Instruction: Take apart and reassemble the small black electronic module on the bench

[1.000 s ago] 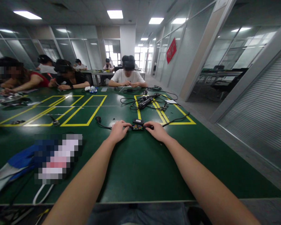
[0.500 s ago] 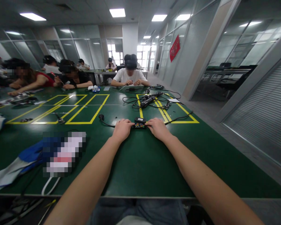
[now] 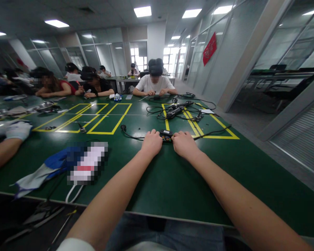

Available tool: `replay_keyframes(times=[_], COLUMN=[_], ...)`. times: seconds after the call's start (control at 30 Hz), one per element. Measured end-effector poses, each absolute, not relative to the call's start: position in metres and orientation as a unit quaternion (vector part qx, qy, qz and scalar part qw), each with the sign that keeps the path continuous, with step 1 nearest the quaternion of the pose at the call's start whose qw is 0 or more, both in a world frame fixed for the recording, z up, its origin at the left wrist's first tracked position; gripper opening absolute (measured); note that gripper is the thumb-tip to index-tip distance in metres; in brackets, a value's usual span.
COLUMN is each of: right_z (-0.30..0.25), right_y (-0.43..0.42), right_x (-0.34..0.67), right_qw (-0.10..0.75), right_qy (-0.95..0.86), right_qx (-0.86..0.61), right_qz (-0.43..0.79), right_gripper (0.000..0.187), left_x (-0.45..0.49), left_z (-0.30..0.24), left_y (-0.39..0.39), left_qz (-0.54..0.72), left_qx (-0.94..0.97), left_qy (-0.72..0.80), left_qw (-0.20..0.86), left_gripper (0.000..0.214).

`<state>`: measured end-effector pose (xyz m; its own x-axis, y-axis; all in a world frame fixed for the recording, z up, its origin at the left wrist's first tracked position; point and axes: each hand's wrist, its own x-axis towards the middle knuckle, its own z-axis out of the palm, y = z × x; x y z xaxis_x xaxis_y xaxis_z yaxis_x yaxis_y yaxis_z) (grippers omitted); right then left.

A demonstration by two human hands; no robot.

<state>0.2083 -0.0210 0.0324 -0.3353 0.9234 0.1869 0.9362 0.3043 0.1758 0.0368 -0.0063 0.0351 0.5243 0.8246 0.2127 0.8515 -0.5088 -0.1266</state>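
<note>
On the green table in front of me lies an opened black power adapter (image 3: 166, 137), with small coloured parts showing inside its case. My left hand (image 3: 152, 143) grips its left end, fingers curled. At the right end my right hand (image 3: 184, 143) is closed in the same way. A black cord with a plug (image 3: 123, 128) leads out beside my left hand. Another black cable (image 3: 211, 132) runs off to the right from my right hand. My fingers hide both ends of the case.
Tangled black cables and adapters (image 3: 176, 111) lie beyond my hands. A blurred pinkish-white item (image 3: 90, 162) and blue-white gloves (image 3: 52, 165) lie left. A neighbour's gloved hand (image 3: 19, 130) is at the left edge. A person in a white shirt (image 3: 155, 83) sits opposite.
The view has turned left, so things appear further right, and the neighbour's gloved hand shows more fully. My fingers have curled closer round the adapter's ends.
</note>
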Motion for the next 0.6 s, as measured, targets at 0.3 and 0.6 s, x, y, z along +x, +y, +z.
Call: replay_keyframes(times=[0.3,0.6], right_z=[0.036,0.029], right_y=[-0.023,-0.032], right_x=[0.191,0.203], right_qw=[0.003,0.026], right_qy=[-0.809,-0.792], right_qx=[-0.570,-0.595], right_qz=[-0.146,-0.135], right_gripper=[0.031,0.032], left_x=[0.042,0.044], left_z=[0.043,0.038], left_y=[-0.009,-0.015], left_qz=[-0.046,-0.081], left_qx=[-0.866,-0.842], left_qy=[-0.488,-0.529], left_qw=[0.103,0.065], left_gripper=[0.038,0.032])
